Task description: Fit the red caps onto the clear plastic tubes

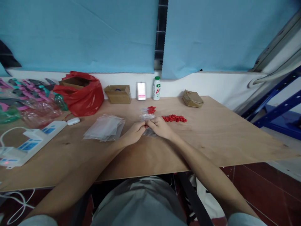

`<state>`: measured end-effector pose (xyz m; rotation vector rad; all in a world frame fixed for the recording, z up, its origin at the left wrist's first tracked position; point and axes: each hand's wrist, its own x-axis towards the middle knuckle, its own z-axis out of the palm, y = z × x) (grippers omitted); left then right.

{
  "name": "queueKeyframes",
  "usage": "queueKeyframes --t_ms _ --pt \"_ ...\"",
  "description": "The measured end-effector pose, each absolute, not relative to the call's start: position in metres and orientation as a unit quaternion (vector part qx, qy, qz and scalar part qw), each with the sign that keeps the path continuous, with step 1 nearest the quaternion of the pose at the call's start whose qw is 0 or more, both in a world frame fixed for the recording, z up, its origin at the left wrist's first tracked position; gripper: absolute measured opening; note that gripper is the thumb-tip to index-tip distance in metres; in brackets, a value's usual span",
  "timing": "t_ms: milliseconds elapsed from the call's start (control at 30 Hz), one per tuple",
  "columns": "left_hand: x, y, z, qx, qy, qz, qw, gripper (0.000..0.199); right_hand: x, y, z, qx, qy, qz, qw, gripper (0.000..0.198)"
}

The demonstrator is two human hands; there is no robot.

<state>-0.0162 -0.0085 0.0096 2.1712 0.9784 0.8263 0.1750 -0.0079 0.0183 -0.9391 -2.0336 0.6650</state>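
Note:
My left hand and my right hand meet over the middle of the table, fingertips pinched together. A trace of red shows between the fingers; the rest of what they hold is hidden. Under and between the hands lie several thin clear rods. Just beyond the fingers is a small group of clear rods with red tips. To the right of my right hand, a pile of small red caps or beads lies on the wood. Left of my left hand is a stack of clear plastic bags.
Along the wall stand a red plastic bag holding a box, an open cardboard box, a phone, a white bottle and a cardboard packet. A power strip, a white earphone case and bagged pink-handled tools occupy the left.

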Motion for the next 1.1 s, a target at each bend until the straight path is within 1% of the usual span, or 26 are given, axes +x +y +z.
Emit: queueKeyframes --t_ms 267,633,700,767,833,900,1000,1100 --pt "-0.013 -0.011 0.009 0.815 0.375 0.316 0.308 0.027 0.176 -0.007 0.019 -0.36 -0.805 0.269 0.387 0.059" --pt "-0.016 -0.015 0.013 0.816 0.348 0.311 0.341 0.016 0.183 -0.008 0.026 -0.323 -0.792 0.354 0.378 0.055" --pt "-0.016 -0.014 0.012 0.805 0.335 0.323 0.368 0.018 0.187 -0.008 0.029 -0.321 -0.79 0.366 0.371 0.055" --pt "-0.015 -0.013 0.011 0.781 0.324 0.327 0.422 0.024 0.192 -0.008 0.033 -0.316 -0.795 0.373 0.358 0.053" --pt "-0.015 -0.011 0.009 0.755 0.315 0.314 0.481 0.031 0.196 -0.008 0.036 -0.312 -0.802 0.376 0.344 0.05" --pt "-0.017 -0.008 0.006 0.743 0.31 0.293 0.516 0.033 0.198 -0.01 0.039 -0.31 -0.805 0.374 0.34 0.048" --pt "-0.02 -0.005 0.003 0.746 0.313 0.271 0.521 0.032 0.197 -0.011 0.04 -0.306 -0.811 0.358 0.346 0.047" --pt "-0.022 -0.006 0.002 0.752 0.317 0.278 0.507 0.033 0.195 -0.011 0.038 -0.313 -0.818 0.332 0.351 0.047"
